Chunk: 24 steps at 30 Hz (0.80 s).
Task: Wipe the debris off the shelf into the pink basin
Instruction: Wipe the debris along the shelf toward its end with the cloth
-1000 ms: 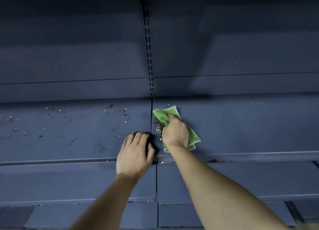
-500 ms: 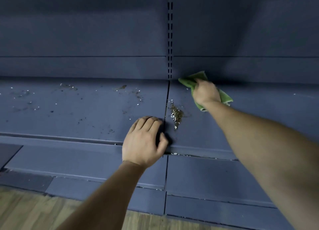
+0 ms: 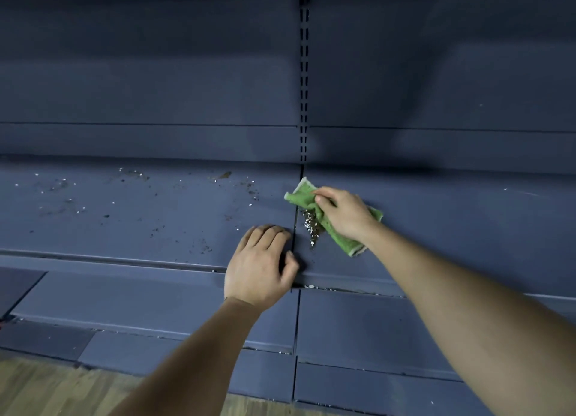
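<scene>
Scattered crumbs [image 3: 68, 197] lie loose across the shelf [image 3: 140, 222] at your left. Your left hand [image 3: 260, 266] rests curled at the seam, grasping nothing. The gathered debris [image 3: 310, 227] is light and scatters easily; your right hand [image 3: 343, 213] presses the soft green cloth [image 3: 339, 238] flat beside it. The pink basin is out of view.

wood floor [image 3: 46, 384] bottom left | slotted upright [image 3: 304, 88] centre, back panel
</scene>
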### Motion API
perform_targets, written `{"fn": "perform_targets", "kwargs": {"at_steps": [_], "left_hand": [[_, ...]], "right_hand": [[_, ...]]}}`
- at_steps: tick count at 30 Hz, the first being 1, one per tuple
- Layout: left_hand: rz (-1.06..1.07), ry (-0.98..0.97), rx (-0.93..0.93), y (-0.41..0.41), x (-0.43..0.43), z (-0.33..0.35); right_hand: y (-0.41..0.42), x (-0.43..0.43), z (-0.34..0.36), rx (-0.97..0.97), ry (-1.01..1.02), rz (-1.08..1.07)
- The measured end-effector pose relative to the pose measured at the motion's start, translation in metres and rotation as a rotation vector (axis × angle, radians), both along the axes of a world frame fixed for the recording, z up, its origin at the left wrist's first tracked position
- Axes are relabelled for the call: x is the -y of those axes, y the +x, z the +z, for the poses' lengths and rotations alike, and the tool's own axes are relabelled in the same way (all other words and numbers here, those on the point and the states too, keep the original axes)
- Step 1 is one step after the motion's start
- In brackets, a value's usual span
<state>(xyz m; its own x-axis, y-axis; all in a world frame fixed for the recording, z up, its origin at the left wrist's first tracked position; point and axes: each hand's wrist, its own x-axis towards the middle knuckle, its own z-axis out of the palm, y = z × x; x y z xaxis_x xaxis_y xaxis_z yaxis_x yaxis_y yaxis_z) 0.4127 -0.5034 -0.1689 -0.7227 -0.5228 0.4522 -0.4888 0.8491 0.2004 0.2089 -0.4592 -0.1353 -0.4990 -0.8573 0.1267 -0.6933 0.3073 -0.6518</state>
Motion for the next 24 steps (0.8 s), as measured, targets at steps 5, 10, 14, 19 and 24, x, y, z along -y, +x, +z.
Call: {"fn": "perform_targets", "kwargs": {"at_steps": [5,10,14,19,24], "left_hand": [[-0.025,0.043,0.041,0.008,0.005,0.005],[-0.024,0.048,0.048,0.03,0.026,0.006],[-0.041,0.021,0.032,0.058,0.061,0.007],[-0.066,-0.008,0.009,0.101,0.106,0.005],[-0.067,-0.029,0.004,0.135,0.136,0.001]], "right_hand": [[-0.006,-0.029,0.007,0.003,-0.068,-0.411],[0.0,-0.032,0.009,-0.186,0.294,-0.319],[0.021,-0.039,-0.003,-0.355,0.334,-0.332],[0.029,-0.031,-0.005,-0.291,0.427,-0.321],[0.055,-0.01,-0.013,-0.261,0.335,-0.494]]}}
